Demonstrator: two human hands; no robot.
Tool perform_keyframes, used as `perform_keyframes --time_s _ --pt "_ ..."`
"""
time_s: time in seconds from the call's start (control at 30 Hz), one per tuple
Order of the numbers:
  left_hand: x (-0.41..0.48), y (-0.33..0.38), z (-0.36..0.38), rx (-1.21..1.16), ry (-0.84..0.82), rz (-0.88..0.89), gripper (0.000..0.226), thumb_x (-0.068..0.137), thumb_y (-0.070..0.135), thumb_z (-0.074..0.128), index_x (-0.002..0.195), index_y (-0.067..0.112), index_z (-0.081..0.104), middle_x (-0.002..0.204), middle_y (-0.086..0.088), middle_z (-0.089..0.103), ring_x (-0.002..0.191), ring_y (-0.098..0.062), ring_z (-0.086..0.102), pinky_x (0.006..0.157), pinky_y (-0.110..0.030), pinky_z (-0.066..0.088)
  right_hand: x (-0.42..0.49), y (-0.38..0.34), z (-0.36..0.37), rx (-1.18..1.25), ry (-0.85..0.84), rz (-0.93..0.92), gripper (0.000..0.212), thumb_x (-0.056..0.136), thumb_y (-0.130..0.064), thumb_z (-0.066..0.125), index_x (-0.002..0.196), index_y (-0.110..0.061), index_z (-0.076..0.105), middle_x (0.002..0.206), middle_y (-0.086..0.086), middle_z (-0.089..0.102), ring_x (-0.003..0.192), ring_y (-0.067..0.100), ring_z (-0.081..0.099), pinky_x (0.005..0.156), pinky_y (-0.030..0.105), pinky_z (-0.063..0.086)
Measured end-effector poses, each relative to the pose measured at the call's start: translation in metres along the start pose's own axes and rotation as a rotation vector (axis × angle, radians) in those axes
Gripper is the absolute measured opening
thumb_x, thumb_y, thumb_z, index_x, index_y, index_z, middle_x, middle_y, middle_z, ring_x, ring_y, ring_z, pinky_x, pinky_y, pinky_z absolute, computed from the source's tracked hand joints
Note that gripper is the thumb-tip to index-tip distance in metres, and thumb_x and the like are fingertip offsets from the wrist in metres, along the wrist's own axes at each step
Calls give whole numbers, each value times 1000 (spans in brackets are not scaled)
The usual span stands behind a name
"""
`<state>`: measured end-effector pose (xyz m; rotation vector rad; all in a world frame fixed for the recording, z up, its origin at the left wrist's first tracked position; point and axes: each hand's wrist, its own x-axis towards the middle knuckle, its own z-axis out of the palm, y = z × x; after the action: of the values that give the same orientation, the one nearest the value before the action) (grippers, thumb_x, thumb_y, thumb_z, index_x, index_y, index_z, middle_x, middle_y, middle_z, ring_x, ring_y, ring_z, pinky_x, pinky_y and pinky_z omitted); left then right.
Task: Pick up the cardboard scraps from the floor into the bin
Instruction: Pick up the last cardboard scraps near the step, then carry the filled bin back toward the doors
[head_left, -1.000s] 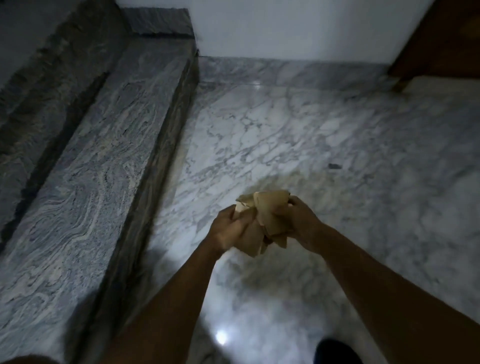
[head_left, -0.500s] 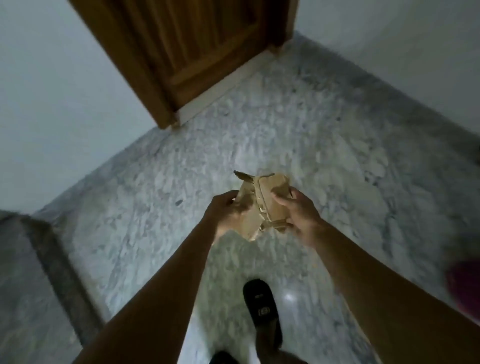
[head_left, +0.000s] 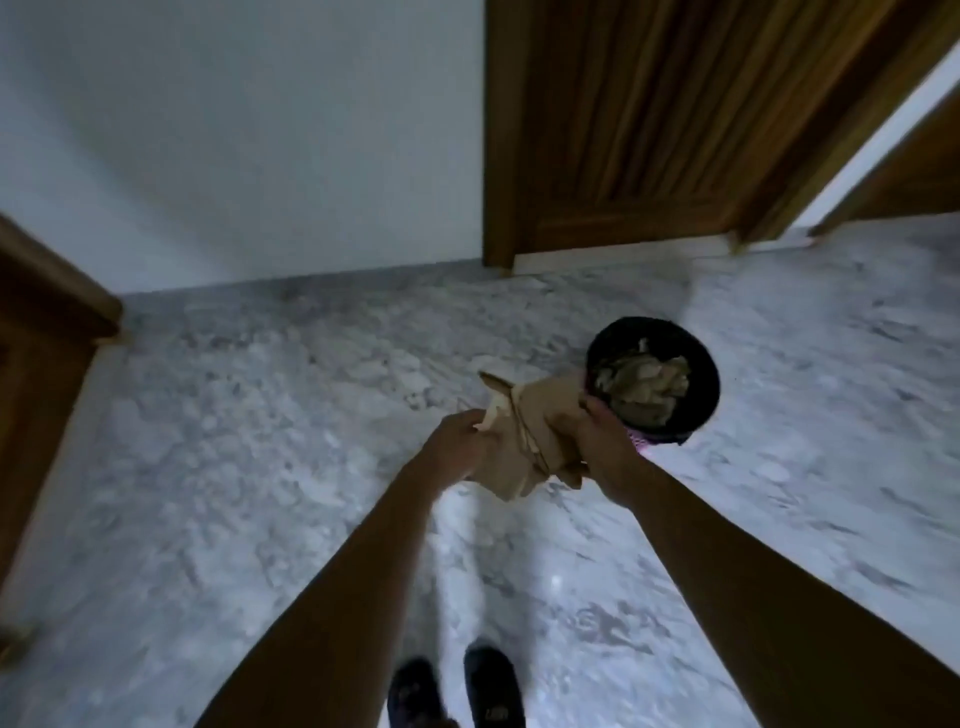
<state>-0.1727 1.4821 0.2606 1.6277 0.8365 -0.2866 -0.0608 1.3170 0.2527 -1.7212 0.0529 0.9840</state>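
Two-handed, grips the cardboard scraps (head_left: 535, 431) in mid-air above the floor (head_left: 260, 415): left hand (head_left: 457, 441) pinching the left edge, right hand (head_left: 605, 447) curled round the right. Long axis slanting, far tip toward the wall (head_left: 260, 156). Right edge just beside the bin (head_left: 712, 387) rim; open floor to the left.

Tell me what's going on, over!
Left hand and right hand both grip cardboard scraps. Bin just ahead, more cardboard inside. Nothing in the way.
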Motion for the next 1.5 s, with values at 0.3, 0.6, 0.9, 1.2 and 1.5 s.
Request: perform_keyframes --time_s 0.3,0.6,0.9,1.2,1.5 --pt "166 135 130 239 -304 44 22 93 12 59 113 17 66 108 -7 65 95 -25 63 75 -32 54 86 -15 -170 277 348 126 36 95 -23 67 126 -12 52 94 13 64 64 27 58 55 35 46" --pt "394 144 214 530 -364 3 38 93 37 55 129 28 60 121 -5 65 102 -27 65 83 -36 58 260 19 -265 288 546 327 55 94 -35 67 136 -6 46 115 11 60 102 28 57 84 39 49" --pt "524 81 233 752 -279 -114 56 87 33 66 137 14 50 130 -10 59 107 -26 61 76 -27 44 345 131 -308 132 588 579 67 86 -46 71 139 -14 44 122 18 63 94 29 56 60 28 40" --pt "588 36 258 677 -212 -240 55 61 37 63 111 15 58 99 -10 66 91 -33 66 83 -49 59 389 190 -301 153 777 660 37 90 -11 55 126 -7 56 96 17 64 88 35 61 75 40 49" --pt "498 180 312 819 -356 -86 28 91 30 53 94 6 68 90 -18 72 74 -34 73 61 -46 63 239 142 -366 430 921 674 20 81 -2 52 78 -22 56 101 24 68 95 44 68 79 60 59"
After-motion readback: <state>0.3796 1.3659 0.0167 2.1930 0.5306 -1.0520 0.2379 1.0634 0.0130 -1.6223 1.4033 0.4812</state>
